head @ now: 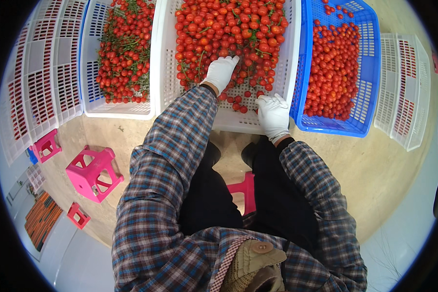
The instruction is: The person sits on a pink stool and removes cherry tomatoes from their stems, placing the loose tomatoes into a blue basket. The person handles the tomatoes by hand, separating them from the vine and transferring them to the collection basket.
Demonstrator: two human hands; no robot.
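My left hand [221, 72], in a white glove, reaches into the white plastic crate [166, 54] in front of me. Its fingertips are at the edge of the heap of red cherry tomatoes [219, 29], some with green stems; whether it grips one cannot be made out. Near the crate's front right corner is my right hand [273, 116], also white-gloved, its fingers curled. A bit of red shows beside its fingers, but its grip is partly hidden. A few loose tomatoes [236, 106] lie on the slotted crate floor between my hands.
Left stands a white crate [153, 106] of tomatoes with many stems; right, a blue crate [350, 130] of tomatoes without visible stems. White slotted crates [36, 62] line the far left, another [401, 91] the far right. A pink plastic stool [93, 173] is on the floor at left.
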